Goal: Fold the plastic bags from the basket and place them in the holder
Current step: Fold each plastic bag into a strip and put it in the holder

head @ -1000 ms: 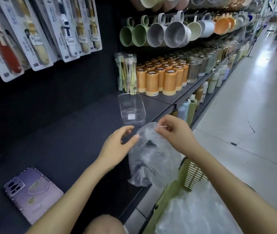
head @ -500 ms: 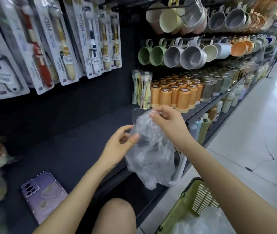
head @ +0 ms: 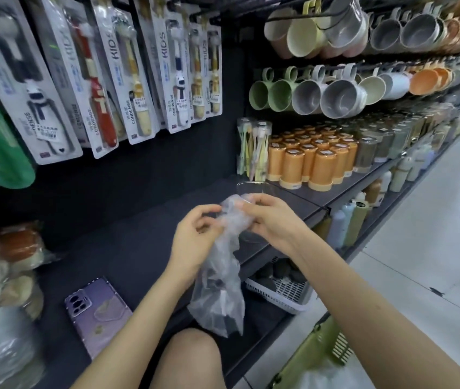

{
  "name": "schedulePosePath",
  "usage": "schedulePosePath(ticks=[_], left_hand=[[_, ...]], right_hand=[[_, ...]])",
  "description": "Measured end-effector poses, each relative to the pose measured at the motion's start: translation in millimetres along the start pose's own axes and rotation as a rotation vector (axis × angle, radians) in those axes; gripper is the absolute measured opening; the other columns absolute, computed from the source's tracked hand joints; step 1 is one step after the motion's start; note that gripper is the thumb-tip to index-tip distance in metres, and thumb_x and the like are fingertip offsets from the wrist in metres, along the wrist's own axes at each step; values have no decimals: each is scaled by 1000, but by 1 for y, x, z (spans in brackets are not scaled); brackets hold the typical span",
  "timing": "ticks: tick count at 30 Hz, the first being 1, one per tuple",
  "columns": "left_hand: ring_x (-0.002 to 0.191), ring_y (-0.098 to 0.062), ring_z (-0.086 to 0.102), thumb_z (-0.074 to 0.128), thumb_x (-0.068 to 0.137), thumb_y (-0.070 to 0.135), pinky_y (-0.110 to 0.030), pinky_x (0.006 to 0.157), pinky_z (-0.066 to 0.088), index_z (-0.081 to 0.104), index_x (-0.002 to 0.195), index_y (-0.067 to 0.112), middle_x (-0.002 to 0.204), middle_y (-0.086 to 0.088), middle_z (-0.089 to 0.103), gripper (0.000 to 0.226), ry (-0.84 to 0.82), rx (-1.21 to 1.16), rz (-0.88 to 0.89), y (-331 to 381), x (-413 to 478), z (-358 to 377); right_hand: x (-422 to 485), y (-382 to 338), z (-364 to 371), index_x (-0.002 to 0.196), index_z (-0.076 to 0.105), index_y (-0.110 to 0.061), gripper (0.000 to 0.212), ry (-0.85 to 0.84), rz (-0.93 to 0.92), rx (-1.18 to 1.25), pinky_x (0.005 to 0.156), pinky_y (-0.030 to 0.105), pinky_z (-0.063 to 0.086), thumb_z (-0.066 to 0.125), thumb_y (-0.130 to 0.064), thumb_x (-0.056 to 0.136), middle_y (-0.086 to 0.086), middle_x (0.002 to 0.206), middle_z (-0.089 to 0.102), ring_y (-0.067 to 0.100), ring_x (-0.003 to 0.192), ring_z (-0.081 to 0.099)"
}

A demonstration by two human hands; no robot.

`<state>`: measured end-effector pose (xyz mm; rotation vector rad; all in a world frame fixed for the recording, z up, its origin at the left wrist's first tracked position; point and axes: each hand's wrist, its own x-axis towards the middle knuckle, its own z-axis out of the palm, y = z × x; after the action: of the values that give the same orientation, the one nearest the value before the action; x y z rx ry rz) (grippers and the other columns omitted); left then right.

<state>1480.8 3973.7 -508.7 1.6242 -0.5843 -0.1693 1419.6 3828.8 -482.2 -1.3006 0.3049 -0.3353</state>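
A crumpled clear plastic bag (head: 219,290) hangs in front of the dark shelf, held at its top by both hands. My left hand (head: 195,237) pinches the bag's upper left edge with curled fingers. My right hand (head: 271,217) grips the bunched top from the right. Just behind the hands stands the clear plastic holder (head: 251,188) on the shelf, mostly hidden by the bag and my right hand. The green basket (head: 310,360) sits at the bottom right on the floor, with more clear bags (head: 318,379) inside it.
A purple phone (head: 98,313) lies on the dark shelf (head: 128,248) at the left. Orange canisters (head: 310,161) and hanging mugs (head: 321,94) fill the shelves behind. A white basket (head: 282,293) sits on the lower shelf. My knee (head: 189,357) is below the bag.
My hands have come closer together and bunched the bag's top, which was spread wider before. The view has tilted up, so the basket sits lower in the frame.
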Motion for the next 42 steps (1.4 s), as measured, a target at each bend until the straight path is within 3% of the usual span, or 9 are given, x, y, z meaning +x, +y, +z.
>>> schedulePosePath(ticks=[9,13,17,20,25,29,32,37,42], left_hand=[[86,-26,64,61,94,24,-42,86,50,73,88,13,89,-7,72,17,46,-158,-196,-11,19,-38],[88,-27,67,54,98,23,-41,86,51,71,100,3,98,-16,73,26,-49,-239,-228,-8,19,-35],[105,-32,66,57,95,20,-38,91,52,68,111,1,109,-19,70,27,-52,-417,-311,-15,26,-44],[107,-31,65,60,93,23,-45,101,46,72,106,5,112,-18,69,25,-38,-454,-376,-20,32,-62],[90,-27,67,55,94,37,-41,86,50,71,100,7,101,-14,70,34,1,-347,-561,-12,47,-91],[78,-14,56,57,94,37,-24,71,43,58,81,23,87,1,60,19,516,86,-90,13,38,-93],[78,-8,54,52,88,52,-22,69,42,63,83,26,82,10,58,29,240,640,319,33,4,-57],[130,-17,42,43,83,74,-31,103,37,36,143,25,143,4,46,79,-116,984,-24,-17,12,-8],[122,-20,48,48,85,67,-36,99,34,42,134,26,129,2,55,65,-195,1258,16,-48,39,-4]], right_hand=[[5,4,-9,119,62,-27,39,-84,10,-466,84,28,52,73,-33,83,-5,106,67,9,96,63],[5,16,13,109,65,-24,31,-132,-106,-593,78,17,49,76,-31,81,-7,104,68,4,93,63],[11,16,9,78,67,-8,15,31,-186,-525,61,17,42,70,-20,87,-5,69,63,0,60,53],[16,7,-7,75,66,-6,19,30,-110,-398,72,37,55,67,-19,90,7,78,67,16,75,61],[24,1,-15,77,56,-5,21,-17,50,-128,59,29,55,55,-12,96,7,68,63,18,61,64],[33,25,-5,85,55,-2,16,173,60,-190,52,27,54,55,-11,97,7,62,55,14,51,58],[39,47,4,84,55,-3,16,193,68,-171,53,27,54,55,-11,97,6,63,55,15,52,58],[62,58,13,78,53,-5,19,286,10,-99,50,25,53,55,-10,97,6,67,52,17,59,54],[91,58,-2,76,54,-7,19,368,34,-111,56,29,57,56,-9,95,9,73,56,22,70,58]])
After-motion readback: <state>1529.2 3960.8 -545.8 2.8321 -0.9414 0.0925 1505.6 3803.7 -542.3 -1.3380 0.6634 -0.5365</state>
